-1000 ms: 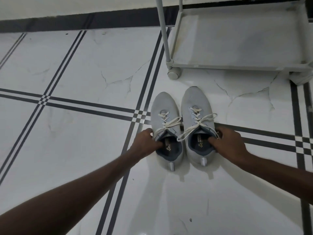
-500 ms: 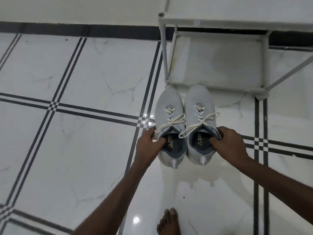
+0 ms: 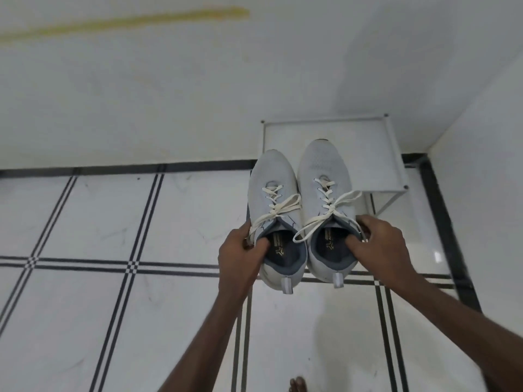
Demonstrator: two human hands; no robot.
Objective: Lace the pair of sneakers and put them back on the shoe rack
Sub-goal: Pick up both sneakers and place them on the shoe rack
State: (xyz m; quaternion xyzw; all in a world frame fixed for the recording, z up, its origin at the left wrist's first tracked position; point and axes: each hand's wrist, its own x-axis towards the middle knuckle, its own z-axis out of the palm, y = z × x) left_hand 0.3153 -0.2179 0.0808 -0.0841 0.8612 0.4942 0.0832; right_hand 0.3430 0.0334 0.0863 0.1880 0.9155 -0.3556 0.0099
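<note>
White tiled floor (image 3: 85, 306) crossed by paired dark lines, edged by a dark border strip along the white wall. White shoe rack (image 3: 393, 154) standing on it in the corner, top shelf flat and pale. Bare toes (image 3: 297, 384) planted on the tile at the bottom edge.

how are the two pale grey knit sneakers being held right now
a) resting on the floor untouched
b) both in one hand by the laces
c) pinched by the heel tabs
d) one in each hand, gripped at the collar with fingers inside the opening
d: the left hand grips the collar of the left pale grey knit sneaker and the right hand the right pale grey knit sneaker, fingers tucked inside each opening.
</note>
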